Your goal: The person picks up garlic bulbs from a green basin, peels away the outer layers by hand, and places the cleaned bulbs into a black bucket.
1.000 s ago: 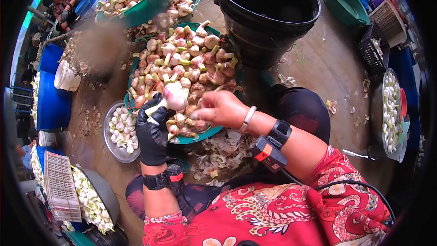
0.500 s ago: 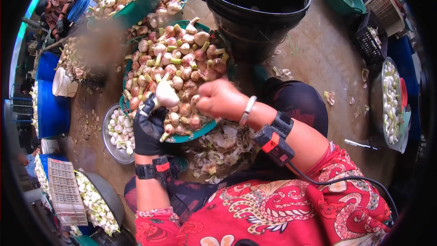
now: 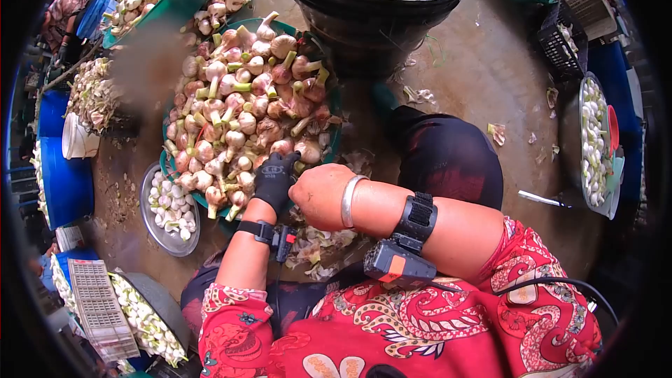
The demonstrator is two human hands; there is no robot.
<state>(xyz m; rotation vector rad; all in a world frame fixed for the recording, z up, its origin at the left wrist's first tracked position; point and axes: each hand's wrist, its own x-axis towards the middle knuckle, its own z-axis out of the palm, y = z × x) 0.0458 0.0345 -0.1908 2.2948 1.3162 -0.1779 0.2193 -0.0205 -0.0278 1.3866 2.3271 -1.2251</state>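
Note:
My left hand [image 3: 276,178], in a black glove, is at the near edge of a green basin [image 3: 168,168] heaped with garlic bulbs [image 3: 245,122]. Its fingers curl at a garlic bulb [image 3: 308,150] there, with a bit of green stem by the fingertips. Close against it is my bare right hand [image 3: 320,196], wearing a silver bangle, its fingers folded in a fist. Whatever the right fist holds is hidden. Left of the basin, a metal bowl [image 3: 148,220] contains white peeled garlic.
A large black bucket [image 3: 378,21] stands beyond the basin. Garlic skins [image 3: 318,245] litter the floor by my legs. A basin of white garlic [image 3: 593,147] is at right, another [image 3: 157,287] at lower left. A co-worker [image 3: 63,17] sits at upper left.
The white garlic bulb that my left hand held up is no longer in view. Both hands have come together lower, at the basin's near edge. The view has shifted slightly.

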